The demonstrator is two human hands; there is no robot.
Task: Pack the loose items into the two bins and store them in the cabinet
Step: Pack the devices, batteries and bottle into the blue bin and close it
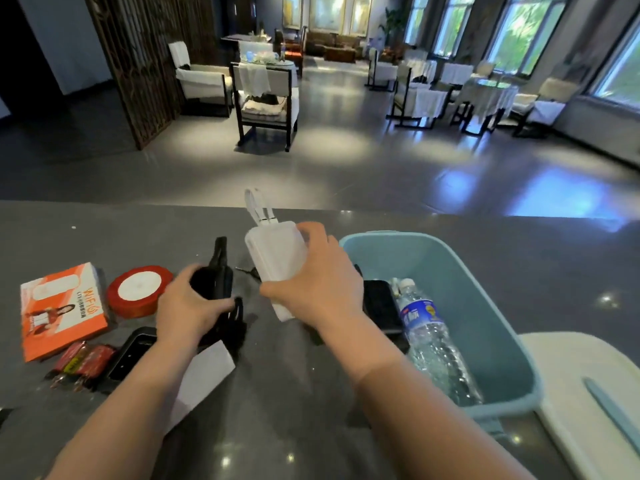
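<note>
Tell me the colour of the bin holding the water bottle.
Light blue bin, seen best in the head view; the water bottle lies inside.

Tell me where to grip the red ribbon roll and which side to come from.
Take the red ribbon roll by its outer rim, thumb and fingers on opposite edges, coming from above. It lies flat on the counter, white face up, so only the rim offers a grip. The orange box crowds its left.

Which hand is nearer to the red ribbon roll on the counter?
Left. The left hand grips a black item just right of the red ribbon roll. The right hand holds a white power bank farther right, beside the blue bin.
</note>
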